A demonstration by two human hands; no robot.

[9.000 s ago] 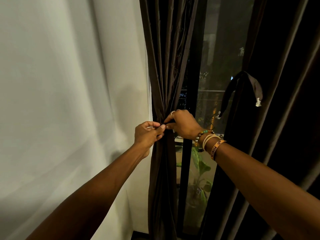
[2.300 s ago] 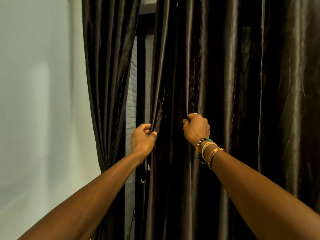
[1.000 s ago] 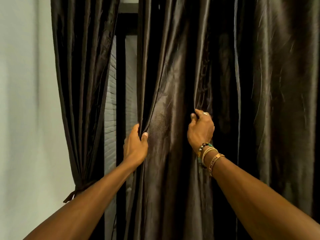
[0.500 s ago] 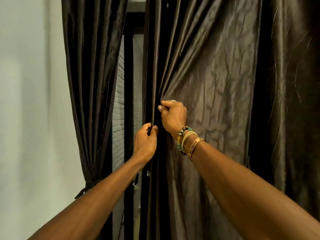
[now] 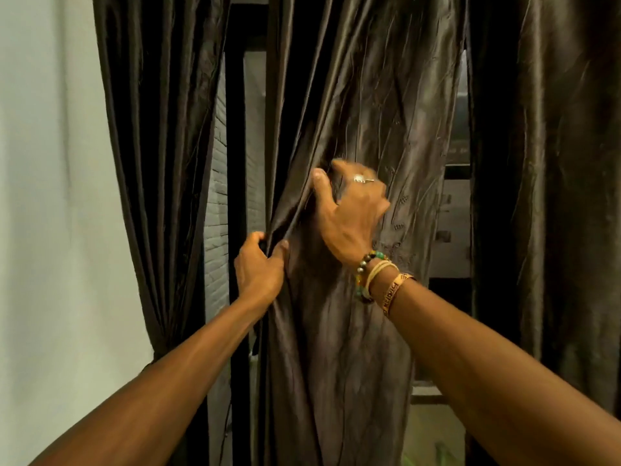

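The curtain hangs in front of the window, between the left curtain by the wall and the right curtain. Its left edge is gripped by the left hand: the fingers and thumb are curled round a narrow bunch of folds, so that the edge is held fixed. Higher and to the right, the cloth is taken by the right hand. The thumb is pressed on a fold and the fingers are bent into the fabric, though their tips are blurred. Creases run from this hand down towards the left hand, so it is judged that the cloth is being gathered into one bundle, probably for tying. A gap is left on each side of the curtain, where the window frame can be seen. Bracelets are worn on the right wrist and a ring on one finger.
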